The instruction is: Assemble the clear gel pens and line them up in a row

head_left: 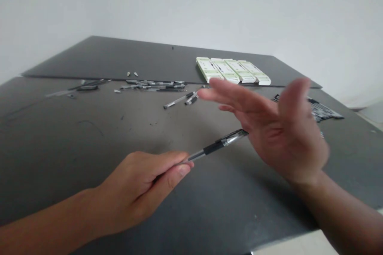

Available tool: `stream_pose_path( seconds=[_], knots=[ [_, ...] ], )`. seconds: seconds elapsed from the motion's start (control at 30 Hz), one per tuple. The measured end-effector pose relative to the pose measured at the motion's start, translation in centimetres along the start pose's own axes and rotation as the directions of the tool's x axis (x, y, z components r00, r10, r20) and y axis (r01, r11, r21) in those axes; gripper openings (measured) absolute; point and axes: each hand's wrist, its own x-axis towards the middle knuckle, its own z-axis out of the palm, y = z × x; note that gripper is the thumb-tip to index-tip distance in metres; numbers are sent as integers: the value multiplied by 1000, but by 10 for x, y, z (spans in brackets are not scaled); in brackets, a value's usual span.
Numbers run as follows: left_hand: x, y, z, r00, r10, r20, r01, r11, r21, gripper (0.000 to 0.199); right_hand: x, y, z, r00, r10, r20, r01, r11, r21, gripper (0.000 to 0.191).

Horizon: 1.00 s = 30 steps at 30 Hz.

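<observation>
My left hand (149,187) pinches one end of a clear gel pen (213,147) with a black grip. The pen points up to the right above the table, its capped end reaching the heel of my right hand (272,127). That hand is open, palm turned inward, thumb raised and fingers stretched to the left. Whether the palm presses on the cap or is only close to it, I cannot tell. Beyond my right fingertips lie a few loose pens (176,101). A row of pens (324,110) is partly hidden behind my right hand.
Flat green-and-white cartons (233,71) lie side by side at the back of the dark table (119,127). A pile of pens and pen parts (155,85) is at the middle back, with more parts (86,87) to the left. Small white pieces (128,74) lie nearby.
</observation>
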Motion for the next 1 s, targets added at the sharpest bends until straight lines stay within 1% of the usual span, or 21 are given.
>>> stream_pose_path(
  seconds=[0.03, 0.07, 0.2, 0.3, 0.47, 0.57, 0.67, 0.83, 0.93, 1.0],
  knots=[
    [0, 0, 0, 999, 2, 32, -3, 1000, 3, 28, -1, -1, 4, 998, 56, 4, -56, 994, 95, 73],
    [1, 0, 1, 998, 6, 68, -7, 1000, 6, 28, -2, -2, 7, 995, 97, 12, -97, 984, 148, 77],
    [2, -3, 1, 980, 22, 200, -20, 1000, -15, 30, -4, 1, 16, 986, 169, 8, -168, 973, 157, 77],
    [2, -5, 2, 970, 6, 243, 2, 999, -34, 32, -4, 8, 19, 979, 200, 41, -204, 959, 195, 76],
    [3, -7, 3, 966, -22, 256, 31, 999, -32, 31, -2, 16, 23, 972, 187, 141, -220, 939, 266, 72],
    [2, -7, 3, 970, -40, 239, 44, 999, -10, 32, -1, 17, 25, 973, 183, 139, -215, 936, 280, 71],
    [2, -7, 4, 973, -39, 228, 40, 999, 1, 31, -3, 14, 26, 971, 207, 123, -232, 940, 252, 75],
    [1, -8, 4, 965, -50, 258, 60, 998, -29, 33, -7, 5, 29, 957, 262, 122, -286, 921, 266, 74],
    [3, -8, 4, 961, -49, 273, 62, 997, -39, 34, -4, 1, 25, 962, 226, 156, -267, 904, 335, 83],
    [3, -7, 4, 962, -40, 268, 57, 997, -53, 35, 1, -1, 18, 963, 217, 158, -263, 882, 390, 92]
  ],
)
